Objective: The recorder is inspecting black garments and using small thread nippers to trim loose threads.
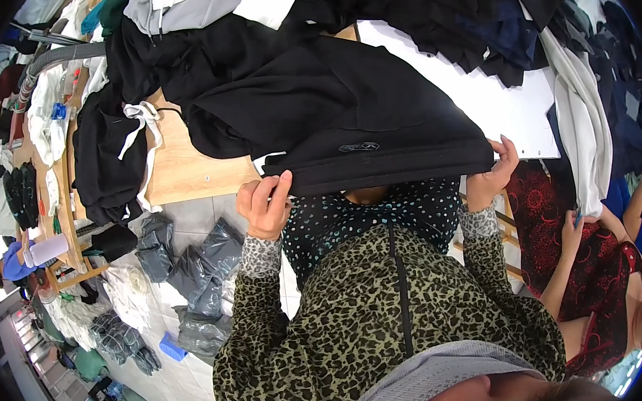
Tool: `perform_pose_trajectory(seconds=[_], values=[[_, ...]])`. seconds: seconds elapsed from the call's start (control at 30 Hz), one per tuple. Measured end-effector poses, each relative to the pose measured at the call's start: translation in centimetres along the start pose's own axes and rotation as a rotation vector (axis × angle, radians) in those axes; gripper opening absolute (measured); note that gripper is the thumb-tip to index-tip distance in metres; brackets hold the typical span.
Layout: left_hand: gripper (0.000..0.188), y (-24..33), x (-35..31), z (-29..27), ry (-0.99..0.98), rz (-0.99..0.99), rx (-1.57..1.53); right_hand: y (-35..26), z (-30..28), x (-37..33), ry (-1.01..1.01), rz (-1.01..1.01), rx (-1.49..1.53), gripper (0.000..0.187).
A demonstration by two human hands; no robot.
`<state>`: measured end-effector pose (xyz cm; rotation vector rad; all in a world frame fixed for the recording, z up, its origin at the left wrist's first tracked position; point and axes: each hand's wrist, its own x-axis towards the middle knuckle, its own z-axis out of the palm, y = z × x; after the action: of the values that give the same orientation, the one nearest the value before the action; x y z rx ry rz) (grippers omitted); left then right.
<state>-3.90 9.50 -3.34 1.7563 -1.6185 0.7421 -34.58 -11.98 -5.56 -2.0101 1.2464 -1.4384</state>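
A black knit garment [327, 93] lies spread over the near side of the table, its straight hem band stretched toward me along the table edge. A small outlined print sits just above that band. My left hand [264, 205] pinches the left end of the hem between thumb and curled fingers. At the other end, my right hand [493, 174] is closed on the right corner of the band, with one finger raised. Between the two hands the hem hangs nearly straight and level. Whether the garment is a top or trousers cannot be told.
Black clothes [464, 4] are heaped at the far side, with a grey garment [182, 10] at the back left. Beneath lie a wooden tabletop [197, 177] and a white board [430, 53]. Plastic-bagged bundles [204, 264] rest on the floor. A co-worker's hand [572, 232] is at the right.
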Motion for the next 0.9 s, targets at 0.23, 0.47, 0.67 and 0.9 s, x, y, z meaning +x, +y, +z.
perform_pose_trajectory(seconds=[0.23, 0.47, 0.67, 0.9], values=[[0.054, 1.2, 1.0, 0.3, -0.083, -0.13, -0.194, -3.4, 1.0, 0.4, -0.249, -0.082, -0.171, 0.052], [0.032, 4.8, 3.6, 2.4, -0.265, -0.582, -0.501, -11.8, 3.6, -0.3, -0.799, -0.378, -0.278, 0.058], [0.03, 4.1, 6.2, 1.6, -0.352, -0.796, -0.711, -11.2, 5.7, -0.2, -0.651, -0.373, -0.076, 0.014], [0.022, 0.1, 7.6, 0.1, -0.673, -1.138, -1.273, -7.6, 5.7, 4.4, -0.843, 0.697, 0.793, 0.013]])
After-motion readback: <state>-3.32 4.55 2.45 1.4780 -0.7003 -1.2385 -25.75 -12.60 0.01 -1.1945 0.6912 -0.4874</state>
